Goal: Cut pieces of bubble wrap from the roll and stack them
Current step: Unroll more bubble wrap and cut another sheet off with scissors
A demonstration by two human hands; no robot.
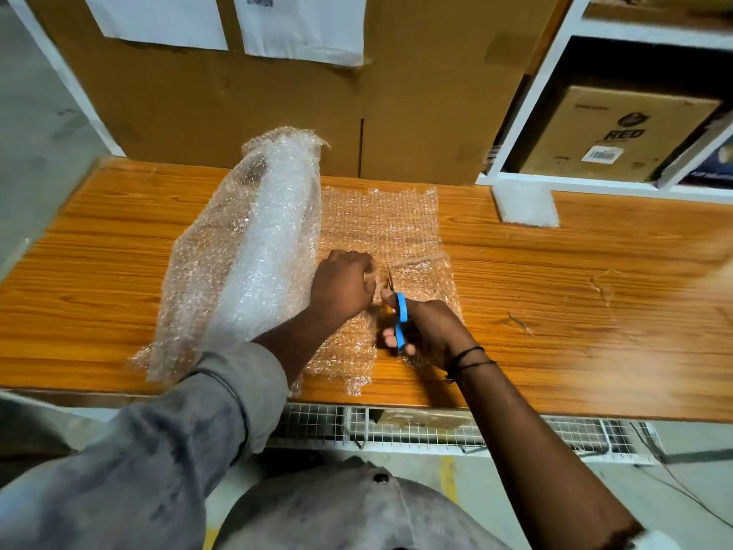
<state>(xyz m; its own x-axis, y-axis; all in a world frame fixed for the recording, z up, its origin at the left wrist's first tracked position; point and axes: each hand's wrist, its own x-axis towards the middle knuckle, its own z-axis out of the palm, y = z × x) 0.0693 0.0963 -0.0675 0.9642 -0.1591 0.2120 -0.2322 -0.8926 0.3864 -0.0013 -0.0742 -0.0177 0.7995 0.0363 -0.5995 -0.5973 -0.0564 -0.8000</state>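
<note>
A grey sleeve point(166, 450) leads to the left hand point(343, 285), fingers curled on the unrolled sheet point(380, 220); the right hand point(432, 331) grips one pair of blue-handled scissors point(401, 319), blades pointing away (half hidden in the sheet). One bubble wrap roll point(261, 240) lies on the table point(575, 311) just left, its long axis running near-left to far-right. Behind, a shelf compartment point(555, 53) holds one box point(611, 133) marked RED

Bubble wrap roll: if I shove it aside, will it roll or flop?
Probably light: the bubble wrap roll looks mostly air. It lies flattened, loosely wound, so it would likely squash and slide rather than roll. Its sheet, held by the left hand beside the scissors in the right hand, joins it and may drag along.
</note>
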